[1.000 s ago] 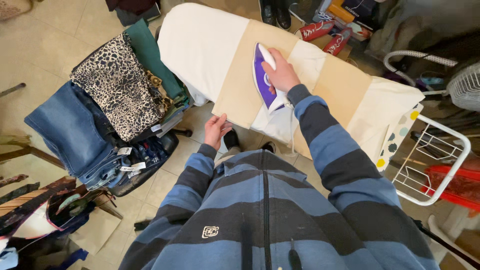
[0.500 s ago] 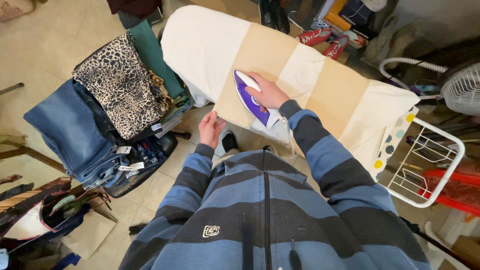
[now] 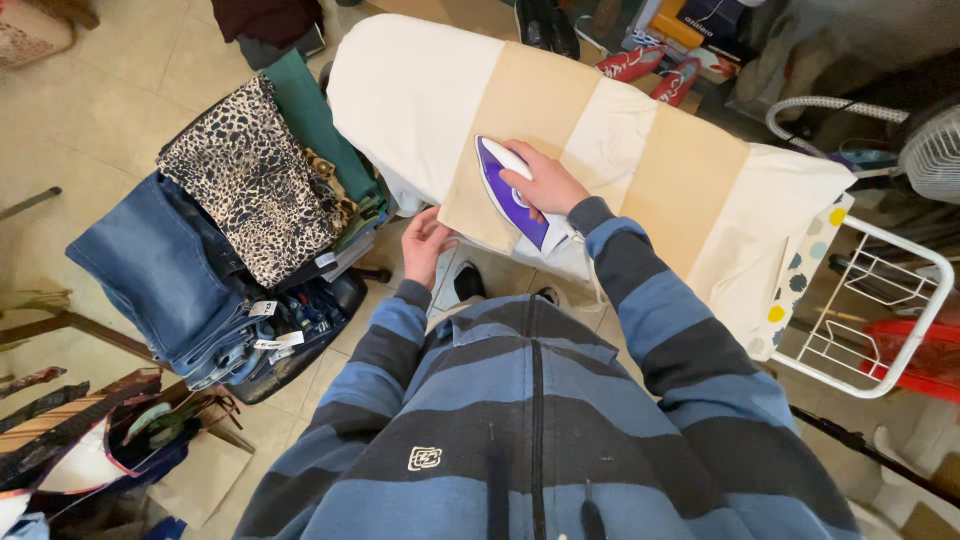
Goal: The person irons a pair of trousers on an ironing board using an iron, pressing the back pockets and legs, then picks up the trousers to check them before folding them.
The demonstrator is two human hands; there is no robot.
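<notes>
**Iron Held Flat on Striped Cloth at the Ironing Board**

A purple and white iron (image 3: 512,193) was gripped by the right hand (image 3: 545,185), whose fingers (image 3: 517,177) were wrapped around the white handle. The iron was laid flat on a cloth of tan and cream bands (image 3: 600,140), near the cloth's near edge and pointing toward the rounded end of the ironing board (image 3: 400,80). The cloth was spread across the middle of the board, with its front edge hanging over the side.

The left hand (image 3: 427,240) was placed just beside that hanging edge, below the board's side, with its fingers (image 3: 421,217) loosely spread and touching the cloth's corner; nothing was clasped in it. To the left, a stack of folded clothes was seen, with a leopard-print piece (image 3: 250,175) on top, a green garment (image 3: 312,110) beside it and blue jeans (image 3: 160,270) nearer the camera. A white wire rack (image 3: 880,320) was fixed at the board's far right end.
</notes>
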